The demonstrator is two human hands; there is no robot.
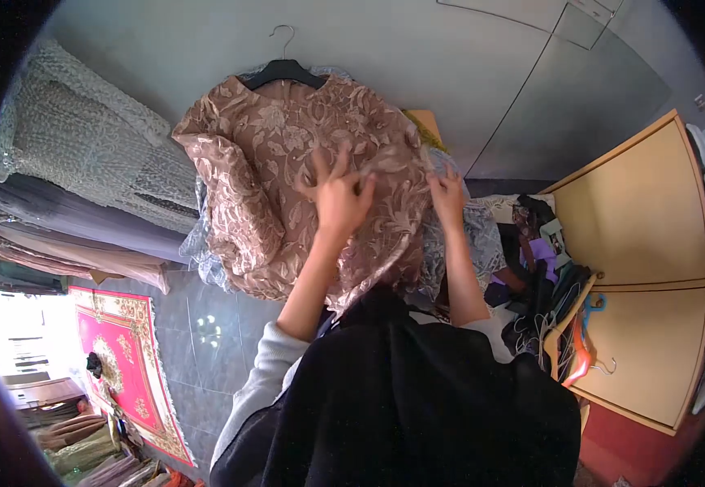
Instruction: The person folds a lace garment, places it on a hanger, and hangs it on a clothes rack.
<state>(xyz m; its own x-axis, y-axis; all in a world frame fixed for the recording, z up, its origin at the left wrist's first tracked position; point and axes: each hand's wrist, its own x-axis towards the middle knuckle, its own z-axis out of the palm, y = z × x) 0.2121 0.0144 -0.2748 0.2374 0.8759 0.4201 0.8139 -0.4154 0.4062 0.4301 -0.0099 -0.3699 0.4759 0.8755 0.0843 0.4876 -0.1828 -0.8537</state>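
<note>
A dusty-pink lace dress (308,150) with long sleeves is spread out in front of me on a black hanger (284,73). My left hand (340,200) is over the middle of its bodice, fingers spread wide and a little blurred. At the dress's right side, my right hand (448,197) has its fingers apart beside the sleeve edge, fingertips right at the fabric. Clear plastic wrap (198,253) shows behind the left sleeve, which hangs bunched.
Grey embellished gowns (92,134) hang on the left, above a red patterned rug (129,349) on grey tiles (206,365). On the right, a pile of folded clothes (535,252) lies by a wooden cabinet (629,219), with an orange hanger (581,357) near its door.
</note>
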